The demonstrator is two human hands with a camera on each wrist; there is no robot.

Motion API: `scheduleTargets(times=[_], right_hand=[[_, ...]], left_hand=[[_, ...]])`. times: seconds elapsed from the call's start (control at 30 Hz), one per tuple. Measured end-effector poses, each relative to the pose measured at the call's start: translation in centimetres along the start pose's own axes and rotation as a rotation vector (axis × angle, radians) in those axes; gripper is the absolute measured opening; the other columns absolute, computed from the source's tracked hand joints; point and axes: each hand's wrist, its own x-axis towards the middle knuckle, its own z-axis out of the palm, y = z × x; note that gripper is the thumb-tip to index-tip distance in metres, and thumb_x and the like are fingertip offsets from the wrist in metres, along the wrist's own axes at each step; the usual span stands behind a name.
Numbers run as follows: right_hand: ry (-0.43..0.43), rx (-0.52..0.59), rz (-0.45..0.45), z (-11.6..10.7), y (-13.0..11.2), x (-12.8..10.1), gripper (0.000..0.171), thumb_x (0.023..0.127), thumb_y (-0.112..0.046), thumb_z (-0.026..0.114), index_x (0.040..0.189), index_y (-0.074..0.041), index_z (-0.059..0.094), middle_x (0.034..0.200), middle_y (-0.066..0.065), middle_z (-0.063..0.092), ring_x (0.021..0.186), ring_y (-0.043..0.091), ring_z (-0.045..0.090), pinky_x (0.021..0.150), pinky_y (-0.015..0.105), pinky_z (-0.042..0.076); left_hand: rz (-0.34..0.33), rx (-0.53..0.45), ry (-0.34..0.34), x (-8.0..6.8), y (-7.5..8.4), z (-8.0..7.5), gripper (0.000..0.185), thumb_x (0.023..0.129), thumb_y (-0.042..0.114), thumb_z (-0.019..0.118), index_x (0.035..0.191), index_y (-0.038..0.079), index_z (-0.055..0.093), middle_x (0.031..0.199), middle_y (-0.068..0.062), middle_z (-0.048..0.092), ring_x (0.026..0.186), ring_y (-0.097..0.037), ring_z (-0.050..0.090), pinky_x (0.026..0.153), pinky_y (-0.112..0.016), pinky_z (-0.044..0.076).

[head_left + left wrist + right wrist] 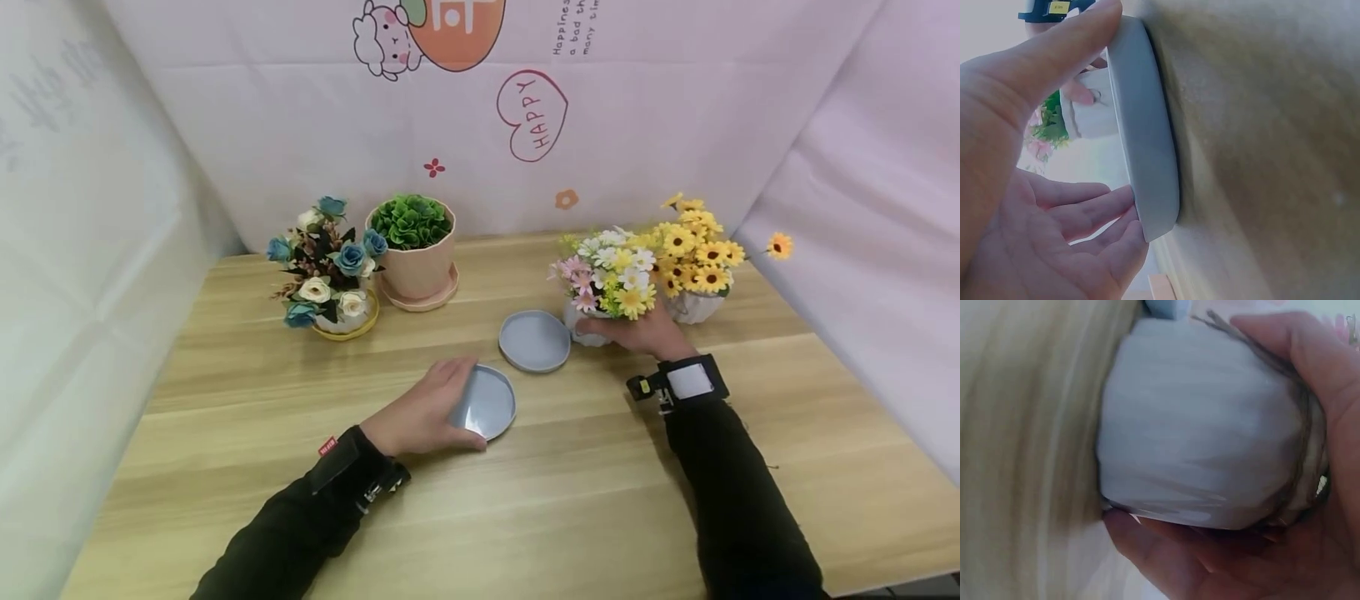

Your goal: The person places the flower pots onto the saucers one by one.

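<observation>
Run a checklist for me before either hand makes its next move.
1. Left hand holding near saucer: ok, thumb and fingers at its rim.
2. Near saucer lifted off table: cannot tell, its underside is in shadow.
3. Right hand holding mixed-flower pot: ok, thumb and fingers on opposite sides.
4. Far saucer bare: ok.
5. Mixed-flower pot on a saucer: not ok, it is beside the far one.
6. Mixed flowers clear of yellow ones: cannot tell, they overlap in the head view.
</observation>
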Motion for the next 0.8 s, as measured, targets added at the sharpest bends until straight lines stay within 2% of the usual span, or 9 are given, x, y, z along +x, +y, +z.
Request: scheduleTargets(times=[0.1,0.17,0.33,0.37,0.43,0.6,0.67,0.8], right_hand=[[-0.044,0.041,-0.028,-0.5,-1.2,0.0,0.090,0.073,-0.005,0.097,0.150,-0.015,0.051,0.144,0.005,0.058,0.136,0.015,0.050,0.119,0.031,0.036],[-0.079,0.061,-0.026,-0.9,-2.1,-0.1,0.090,0.073,-0.003,0.096,0.151,-0.012,0.051,0.145,0.007,0.058,0.136,0.013,0.050,0.120,0.030,0.036],[-0.195,0.120,0.068,-1.4,-3.4,-0.5,0.084,0.077,-0.005,0.093,0.149,-0.011,0.050,0.143,0.005,0.058,0.134,0.015,0.051,0.120,0.042,0.038],[-0.212,0.137,0.102,-1.4,-3.4,-0.6,0.083,0.078,-0.006,0.093,0.149,-0.013,0.050,0.143,0.003,0.058,0.133,0.013,0.051,0.119,0.041,0.038],[-0.226,0.149,0.093,-1.3,-3.2,-0.6,0.087,0.078,-0.005,0.093,0.151,-0.012,0.048,0.146,0.004,0.056,0.136,0.016,0.049,0.121,0.044,0.035],[-0.274,0.172,0.091,-0.9,-1.7,-0.7,0.093,0.079,-0.008,0.094,0.156,-0.018,0.044,0.151,0.001,0.053,0.142,0.015,0.045,0.124,0.042,0.033],[-0.298,0.160,0.121,-0.9,-1.3,-0.8,0.092,0.081,-0.014,0.093,0.157,-0.022,0.042,0.151,-0.003,0.052,0.141,0.011,0.044,0.123,0.039,0.034],[-0.317,0.174,0.125,-0.8,-1.1,-0.9,0.088,0.081,-0.013,0.093,0.154,-0.020,0.045,0.148,-0.001,0.054,0.138,0.012,0.047,0.119,0.032,0.037]], left_hand=[[0.003,-0.003,0.005,0.0,-0.1,-0.1,0.114,0.083,0.041,0.091,0.163,-0.006,0.025,0.164,-0.024,0.038,0.151,-0.038,0.039,0.125,-0.053,0.038],[0.006,-0.004,0.009,0.1,-0.1,0.0,0.113,0.083,0.040,0.091,0.163,-0.006,0.026,0.164,-0.024,0.038,0.151,-0.038,0.039,0.125,-0.053,0.038],[0.015,-0.003,0.016,-0.1,-0.1,0.1,0.113,0.083,0.041,0.091,0.162,-0.007,0.027,0.163,-0.024,0.039,0.150,-0.039,0.039,0.124,-0.052,0.039],[0.018,-0.001,0.017,-0.1,-0.1,0.2,0.112,0.083,0.041,0.091,0.162,-0.007,0.027,0.163,-0.024,0.039,0.150,-0.039,0.039,0.124,-0.052,0.039],[0.024,0.004,0.018,-0.2,-0.2,0.2,0.113,0.083,0.042,0.091,0.162,-0.008,0.027,0.163,-0.025,0.039,0.150,-0.039,0.039,0.124,-0.053,0.039],[0.032,0.012,0.023,-0.2,0.0,0.1,0.112,0.083,0.041,0.091,0.162,-0.008,0.028,0.162,-0.025,0.040,0.150,-0.039,0.040,0.125,-0.052,0.039],[0.032,0.017,0.025,-0.2,0.0,0.0,0.111,0.083,0.041,0.091,0.161,-0.009,0.028,0.162,-0.025,0.041,0.150,-0.039,0.040,0.125,-0.052,0.039],[0.033,0.017,0.026,-0.3,0.0,0.1,0.111,0.083,0.041,0.091,0.161,-0.009,0.028,0.162,-0.026,0.041,0.150,-0.040,0.039,0.125,-0.053,0.038]])
